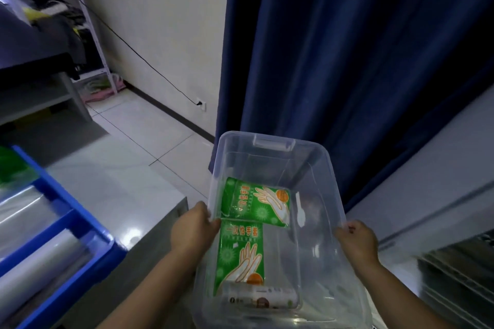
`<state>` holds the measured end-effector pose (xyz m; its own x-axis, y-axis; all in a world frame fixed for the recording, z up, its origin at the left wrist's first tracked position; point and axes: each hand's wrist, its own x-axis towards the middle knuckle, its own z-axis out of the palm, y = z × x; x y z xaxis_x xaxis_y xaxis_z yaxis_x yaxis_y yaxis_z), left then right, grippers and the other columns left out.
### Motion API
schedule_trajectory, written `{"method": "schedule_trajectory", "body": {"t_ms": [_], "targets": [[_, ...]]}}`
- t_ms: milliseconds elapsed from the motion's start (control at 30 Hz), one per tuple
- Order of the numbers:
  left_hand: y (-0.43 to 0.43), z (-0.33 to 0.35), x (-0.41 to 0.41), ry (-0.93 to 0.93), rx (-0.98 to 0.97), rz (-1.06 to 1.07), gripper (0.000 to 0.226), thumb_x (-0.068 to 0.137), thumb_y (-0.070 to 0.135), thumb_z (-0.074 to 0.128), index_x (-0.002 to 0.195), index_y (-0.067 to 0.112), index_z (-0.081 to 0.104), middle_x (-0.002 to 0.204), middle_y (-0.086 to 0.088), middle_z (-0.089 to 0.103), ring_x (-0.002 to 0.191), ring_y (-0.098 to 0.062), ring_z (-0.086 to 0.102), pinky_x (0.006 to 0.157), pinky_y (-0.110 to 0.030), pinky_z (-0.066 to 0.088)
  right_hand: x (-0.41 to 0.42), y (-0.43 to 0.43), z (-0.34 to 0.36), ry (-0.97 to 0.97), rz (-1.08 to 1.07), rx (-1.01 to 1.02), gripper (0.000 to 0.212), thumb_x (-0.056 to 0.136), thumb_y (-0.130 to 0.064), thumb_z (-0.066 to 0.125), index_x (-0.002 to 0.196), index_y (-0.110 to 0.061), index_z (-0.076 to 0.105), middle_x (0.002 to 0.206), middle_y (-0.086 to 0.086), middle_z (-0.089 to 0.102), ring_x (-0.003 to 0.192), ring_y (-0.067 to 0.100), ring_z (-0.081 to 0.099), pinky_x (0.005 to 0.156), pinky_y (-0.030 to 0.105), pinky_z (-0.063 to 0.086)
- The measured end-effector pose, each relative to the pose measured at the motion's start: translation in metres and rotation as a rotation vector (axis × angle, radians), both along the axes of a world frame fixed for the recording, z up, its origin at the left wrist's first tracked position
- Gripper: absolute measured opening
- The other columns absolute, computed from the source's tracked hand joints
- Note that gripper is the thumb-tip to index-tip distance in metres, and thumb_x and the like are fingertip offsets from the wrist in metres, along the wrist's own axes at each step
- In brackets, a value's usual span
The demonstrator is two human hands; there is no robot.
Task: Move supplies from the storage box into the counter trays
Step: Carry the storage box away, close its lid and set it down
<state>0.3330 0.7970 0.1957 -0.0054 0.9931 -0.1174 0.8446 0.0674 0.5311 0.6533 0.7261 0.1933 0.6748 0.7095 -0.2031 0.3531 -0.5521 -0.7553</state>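
Observation:
A clear plastic storage box (270, 147) is held up in front of me. My left hand (193, 230) grips its left rim and my right hand (357, 242) grips its right rim. Inside lie two green packets of disposable gloves (256, 203) (239, 254), a white plastic spoon (300, 211) and a white roll with a printed label (263, 299) at the near end. At the left, blue counter trays (80, 224) hold clear plastic rolls (34, 270).
A grey counter top (115, 189) carries the blue trays at the left. A dark blue curtain (347, 61) hangs behind the box. A white wall with a socket and black cable, a tiled floor and a white shelf rack lie beyond. Another surface sits at the right.

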Motion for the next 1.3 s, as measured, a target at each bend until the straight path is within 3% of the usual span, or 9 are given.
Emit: {"method": "schedule_trajectory", "body": {"t_ms": [133, 233, 367, 567, 667, 800, 1033, 1167, 1300], "targets": [[0.057, -0.003, 0.024, 0.02, 0.037, 0.036, 0.027, 0.08, 0.038, 0.06, 0.075, 0.022, 0.039, 0.067, 0.004, 0.048, 0.064, -0.022, 0.048, 0.051, -0.028, 0.028, 0.027, 0.069, -0.005, 0.001, 0.053, 0.006, 0.015, 0.083, -0.006, 0.061, 0.069, -0.008, 0.057, 0.067, 0.006, 0.056, 0.058, 0.017, 0.05, 0.05, 0.023, 0.039], [0.1, -0.005, 0.042, 0.01, 0.061, 0.098, 0.029, 0.079, 0.037, 0.062, 0.073, 0.021, 0.039, 0.07, 0.0, 0.053, 0.074, -0.03, 0.059, 0.055, -0.028, 0.029, 0.046, 0.132, -0.007, 0.01, 0.142, 0.006, 0.025, 0.084, -0.006, 0.058, 0.063, -0.015, 0.05, 0.066, 0.003, 0.053, 0.06, 0.017, 0.05, 0.052, 0.023, 0.038], [0.148, -0.002, 0.052, 0.02, 0.053, 0.201, 0.03, 0.078, 0.038, 0.063, 0.072, 0.021, 0.039, 0.077, -0.005, 0.064, 0.08, -0.03, 0.061, 0.056, -0.029, 0.03, 0.057, 0.211, -0.002, 0.008, 0.218, 0.007, 0.002, 0.083, -0.001, 0.059, 0.081, 0.0, 0.06, 0.073, 0.007, 0.058, 0.067, 0.021, 0.054, 0.058, 0.025, 0.041], [0.198, -0.003, 0.046, 0.055, 0.026, 0.405, 0.034, 0.078, 0.039, 0.064, 0.068, 0.021, 0.036, 0.065, 0.001, 0.049, 0.065, -0.027, 0.052, 0.053, -0.029, 0.031, 0.047, 0.334, 0.001, -0.102, 0.407, 0.018, 0.013, 0.076, 0.003, 0.063, 0.078, 0.015, 0.058, 0.068, 0.028, 0.055, 0.062, 0.041, 0.053, 0.057, 0.032, 0.039], [0.227, -0.007, 0.032, 0.073, 0.006, 0.485, 0.034, 0.078, 0.039, 0.064, 0.07, 0.019, 0.038, 0.069, -0.004, 0.057, 0.074, -0.031, 0.06, 0.055, -0.029, 0.033, 0.025, 0.391, -0.003, -0.077, 0.49, 0.006, 0.008, 0.075, 0.002, 0.062, 0.07, 0.006, 0.058, 0.063, 0.016, 0.052, 0.059, 0.029, 0.05, 0.059, 0.043, 0.05], [0.278, -0.018, 0.003, 0.059, -0.02, 0.565, 0.043, 0.078, 0.038, 0.064, 0.062, 0.021, 0.029, 0.08, -0.012, 0.065, 0.079, -0.034, 0.061, 0.059, -0.032, 0.036, -0.007, 0.465, -0.014, -0.055, 0.582, -0.013, 0.011, 0.075, 0.001, 0.059, 0.066, 0.005, 0.055, 0.064, 0.01, 0.047, 0.06, 0.022, 0.044, 0.058, 0.032, 0.037], [0.365, -0.018, -0.062, 0.027, -0.063, 0.644, 0.038, 0.079, 0.038, 0.065, 0.066, 0.02, 0.034, 0.087, -0.012, 0.066, 0.084, -0.032, 0.062, 0.062, -0.032, 0.039, -0.083, 0.572, -0.005, 0.01, 0.678, 0.047, 0.021, 0.077, 0.006, 0.064, 0.063, -0.004, 0.052, 0.062, 0.012, 0.047, 0.059, 0.022, 0.043, 0.055, 0.028, 0.036], [0.4, -0.013, -0.095, -0.025, -0.038, 0.727, 0.028, 0.079, 0.032, 0.066, 0.074, 0.012, 0.047, 0.078, -0.012, 0.061, 0.077, -0.033, 0.06, 0.061, -0.033, 0.041, -0.121, 0.62, -0.004, 0.046, 0.71, 0.064, 0.024, 0.077, 0.004, 0.063, 0.062, -0.009, 0.051, 0.056, 0.003, 0.046, 0.05, 0.017, 0.042, 0.048, 0.025, 0.036], [0.43, -0.018, -0.124, -0.019, -0.048, 0.812, 0.032, 0.078, 0.032, 0.065, 0.066, 0.018, 0.04, 0.067, -0.005, 0.052, 0.07, -0.031, 0.057, 0.056, -0.03, 0.036, -0.155, 0.672, -0.01, 0.044, 0.786, 0.039, 0.026, 0.074, 0.0, 0.062, 0.056, -0.006, 0.046, 0.056, 0.007, 0.044, 0.051, 0.018, 0.041, 0.049, 0.028, 0.036]]}}
